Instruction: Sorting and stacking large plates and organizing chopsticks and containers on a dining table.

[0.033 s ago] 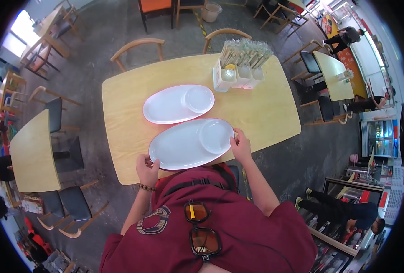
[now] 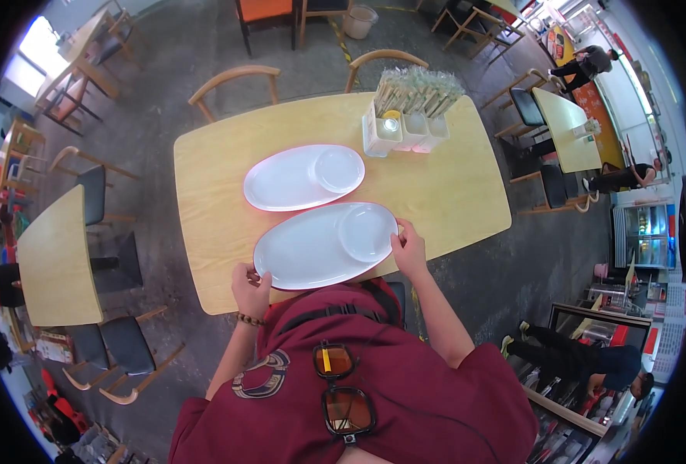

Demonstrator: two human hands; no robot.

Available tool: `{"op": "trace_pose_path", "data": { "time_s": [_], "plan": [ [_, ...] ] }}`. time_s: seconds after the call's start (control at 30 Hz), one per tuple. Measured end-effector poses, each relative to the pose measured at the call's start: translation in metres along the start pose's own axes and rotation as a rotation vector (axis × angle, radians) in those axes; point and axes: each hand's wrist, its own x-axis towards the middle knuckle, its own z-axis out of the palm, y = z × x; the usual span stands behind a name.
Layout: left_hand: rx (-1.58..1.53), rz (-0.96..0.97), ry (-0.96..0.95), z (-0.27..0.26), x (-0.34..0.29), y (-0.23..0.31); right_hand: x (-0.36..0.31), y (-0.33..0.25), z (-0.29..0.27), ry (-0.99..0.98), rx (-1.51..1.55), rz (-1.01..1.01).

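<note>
A white oval plate (image 2: 300, 251) with a red edge and a round section at its right end lies at the near side of the table. At its left end, my left hand (image 2: 250, 290) pinches the rim, thumb on top. My right hand (image 2: 409, 249) holds the rim at the right end, its fingers closed around the edge. Just beyond lies a second plate (image 2: 281, 179) of the same shape, flat on the wooden table (image 2: 443, 193), with neither hand touching it.
White holders (image 2: 380, 133) with wrapped chopsticks (image 2: 416, 91) stand at the table's far right. Two wooden chairs (image 2: 234, 77) back onto its far edge. Another table (image 2: 57, 263) is at the left. On the right, a person (image 2: 602, 365) bends near a dark-framed cabinet.
</note>
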Motion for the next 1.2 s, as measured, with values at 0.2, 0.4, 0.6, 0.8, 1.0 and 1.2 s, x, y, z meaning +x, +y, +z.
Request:
{"op": "trace_pose_path", "data": {
  "time_s": [0.2,0.4,0.6,0.8,1.0,1.2],
  "plan": [
    [0.069,0.043,0.015,0.001,-0.007,-0.003,0.003,-0.006,0.001,-0.018,-0.075,0.041],
    [0.143,-0.016,0.002,-0.006,0.021,-0.02,0.038,0.029,0.0,0.113,-0.058,-0.074],
    [0.097,-0.181,-0.043,0.003,0.12,-0.051,0.116,0.018,0.023,-0.098,-0.069,0.068],
    [0.186,-0.248,-0.12,0.045,0.207,-0.093,0.177,0.031,0.074,-0.245,-0.072,0.188],
    [-0.059,-0.357,-0.279,0.048,0.21,-0.077,0.186,-0.007,0.095,-0.48,0.195,0.411],
    [-0.014,-0.23,-0.129,0.052,0.213,-0.043,0.2,0.024,0.09,-0.305,0.249,0.286]
  ]
}}
